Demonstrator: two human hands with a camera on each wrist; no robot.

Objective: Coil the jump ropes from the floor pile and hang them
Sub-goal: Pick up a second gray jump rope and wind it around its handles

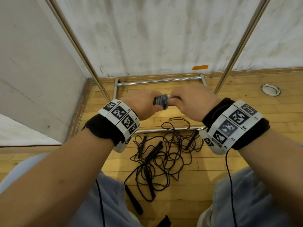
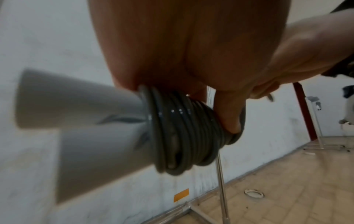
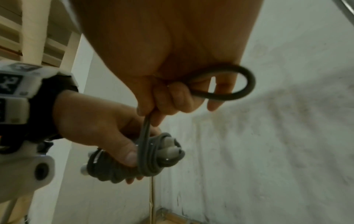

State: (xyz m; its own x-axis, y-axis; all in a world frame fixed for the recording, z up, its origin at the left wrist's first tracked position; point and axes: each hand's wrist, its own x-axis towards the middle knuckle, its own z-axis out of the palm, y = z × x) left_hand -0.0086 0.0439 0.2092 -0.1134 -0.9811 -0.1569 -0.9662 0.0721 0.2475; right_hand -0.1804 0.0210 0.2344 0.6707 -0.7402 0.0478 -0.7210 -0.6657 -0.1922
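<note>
My left hand (image 1: 144, 104) grips a grey jump rope (image 1: 161, 101) wound in tight turns around its two pale grey handles (image 2: 80, 121). The wrapped bundle (image 3: 153, 157) sits in that fist, thumb pressed on the coils. My right hand (image 1: 185, 102) pinches the rope's loose end, which bends into a small loop (image 3: 229, 84) past the fingers. Both hands meet at chest height above the rack's base. On the wooden floor below lies a tangled pile of dark jump ropes (image 1: 164, 154) with black handles (image 1: 154, 151).
A chrome garment rack stands ahead: two slanted uprights (image 1: 241, 46) and a rectangular base frame (image 1: 157, 81) against the white wall. An orange tape strip (image 1: 200, 67) marks the wall. A round floor fitting (image 1: 270, 90) sits right. My knees flank the pile.
</note>
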